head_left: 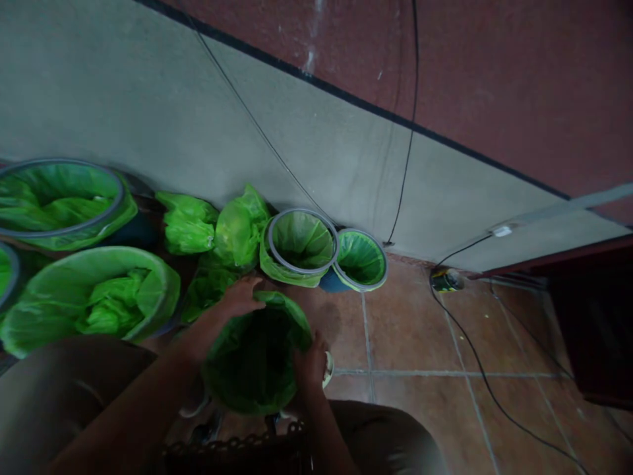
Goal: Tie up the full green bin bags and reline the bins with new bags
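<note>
Between my knees stands a round bin lined with a green bag (pixel 257 356). The bag is folded out over the rim, and the inside is dark. My left hand (pixel 241 298) is at the far left of the rim, thumb on the bag's edge and fingers around the outside. On the right side of the rim, my right hand (pixel 310 361) grips the green bag, its fingers partly hidden in shadow. Just behind my right hand a small pale round object (pixel 328 369) shows in part on the floor.
Against the wall stand two smaller lined bins, one grey-rimmed (pixel 302 269) and one beside it (pixel 363 289). Tied green bags (pixel 190 224) lie left of them. Larger lined bins (pixel 121 198) fill the left. A black cable (pixel 475 356) crosses the tiles near a can (pixel 448 280).
</note>
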{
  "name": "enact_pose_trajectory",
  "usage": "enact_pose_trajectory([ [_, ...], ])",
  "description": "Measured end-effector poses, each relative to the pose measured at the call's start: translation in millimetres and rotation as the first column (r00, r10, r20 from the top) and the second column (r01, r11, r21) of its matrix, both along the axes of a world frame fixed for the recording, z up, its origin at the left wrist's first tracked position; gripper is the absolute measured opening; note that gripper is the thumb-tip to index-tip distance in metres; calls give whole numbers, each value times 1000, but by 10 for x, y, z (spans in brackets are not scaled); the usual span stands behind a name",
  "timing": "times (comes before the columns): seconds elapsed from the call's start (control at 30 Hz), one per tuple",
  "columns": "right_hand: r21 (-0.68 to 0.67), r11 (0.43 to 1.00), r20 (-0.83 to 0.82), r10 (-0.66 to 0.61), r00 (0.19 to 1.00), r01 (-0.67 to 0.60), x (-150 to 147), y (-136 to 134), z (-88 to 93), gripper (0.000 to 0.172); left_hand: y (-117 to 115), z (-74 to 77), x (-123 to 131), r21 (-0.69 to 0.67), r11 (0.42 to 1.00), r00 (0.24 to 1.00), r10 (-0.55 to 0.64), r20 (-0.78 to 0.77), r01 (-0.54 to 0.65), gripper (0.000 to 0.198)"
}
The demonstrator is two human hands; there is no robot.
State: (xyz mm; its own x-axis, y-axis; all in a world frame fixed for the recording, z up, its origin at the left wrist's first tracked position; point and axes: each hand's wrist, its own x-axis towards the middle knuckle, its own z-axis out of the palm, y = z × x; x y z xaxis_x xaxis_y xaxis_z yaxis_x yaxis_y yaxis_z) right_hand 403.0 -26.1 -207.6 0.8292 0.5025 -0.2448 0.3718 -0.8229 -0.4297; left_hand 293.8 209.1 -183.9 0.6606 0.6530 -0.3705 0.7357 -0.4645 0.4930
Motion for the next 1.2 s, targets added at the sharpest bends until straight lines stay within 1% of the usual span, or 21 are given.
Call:
enact_pose_trajectory([
  [0.03,26,999,25,25,999,-25,5,37,56,68,5,14,-7,-27,999,1000,29,4,-29,69],
  [0.07,67,996,45,63,997,-66,39,109,115,67,6,24,0,-44,997,998,56,10,-55,64],
  [0.13,163,971,63,164,984,-173,163,331,219,52,-11,35,55,-41,996,996,76,39,-75,50],
  [0.17,196,955,60,216,974,-224,235,461,256,42,-30,35,95,-22,998,997,66,51,-65,44],
  [0.2,211,943,52,252,966,-257,300,588,277,37,-56,32,138,3,999,998,46,53,-46,40],
  [0.27,193,940,29,281,959,-281,390,800,267,33,-121,10,212,50,999,1000,-8,18,7,39],
  [0.33,142,940,3,314,949,-311,415,915,195,33,-188,-33,241,85,995,998,-52,-28,54,39],
  [0.4,111,916,-25,390,921,-385,403,929,91,32,-237,-95,209,95,991,995,-98,-19,100,38],
  [0.47,112,883,-44,464,885,-457,393,878,-8,31,-256,-167,123,82,989,991,-129,33,126,37],
  [0.57,131,841,-44,534,844,-525,419,774,-99,32,-239,-266,-40,70,991,989,-121,91,115,35],
  [0.67,127,814,-56,576,816,-566,459,716,-122,33,-214,-323,-138,75,993,992,-92,83,86,34],
  [0.8,28,835,-74,550,832,-550,454,722,-103,29,-204,-310,-117,84,992,994,-96,44,92,30],
  [0.9,-21,865,-66,500,864,-502,423,718,-82,27,-200,-228,-63,105,988,993,-116,-4,116,32],
  [0.97,-17,894,-70,445,893,-447,401,670,-77,27,-188,-149,-42,127,985,993,-116,-13,117,41],
  [1.03,-1,935,-74,354,932,-355,368,575,-81,30,-164,-63,-43,154,983,995,-99,-20,101,57],
  [1.1,6,976,-71,216,974,-216,319,440,-88,33,-127,15,-62,169,983,998,-59,-33,64,69],
  [1.17,-14,997,-82,78,994,-79,255,292,-87,36,-81,78,-82,165,986,999,-17,-31,22,70],
  [1.2,-31,999,-97,33,995,-36,224,223,-78,37,-57,102,-85,158,987,1000,3,-21,0,69],
])
